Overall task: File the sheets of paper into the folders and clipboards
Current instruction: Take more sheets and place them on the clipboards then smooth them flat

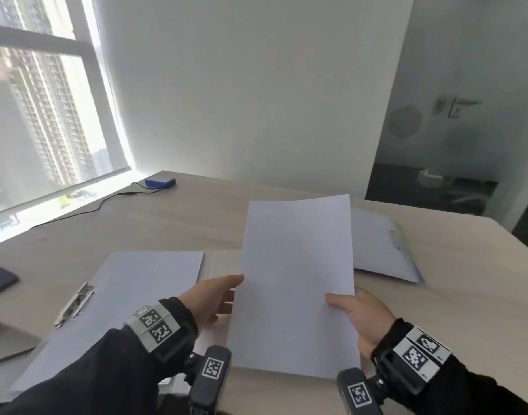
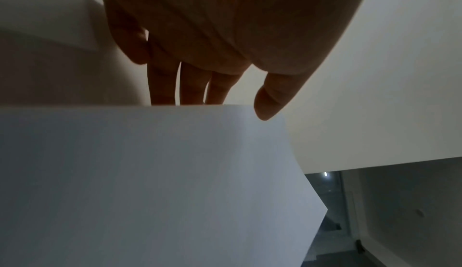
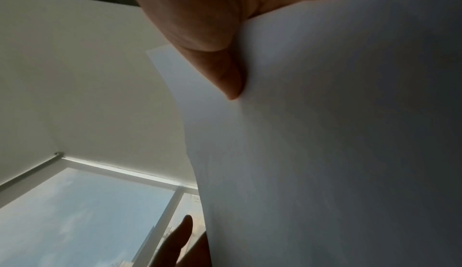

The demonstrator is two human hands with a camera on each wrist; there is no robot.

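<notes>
Presently the right hand [image 1: 361, 319] pinches a blank sheet [image 1: 297, 283] aloft, left hand [image 1: 210, 298] relaxed beside it; next, judged, slide it under the clip [image 1: 74, 304] of the clipboard [image 1: 131, 298] left of the sheet

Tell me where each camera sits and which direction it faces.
Head: on the head, facing forward and down at the desk; shows both sleeves, left hand, right hand, sheet, clipboard.
Left wrist: under the left hand, facing up along the fingers to the ceiling.
Right wrist: under the right hand, facing up to the window.
All three share the sheet.
</notes>
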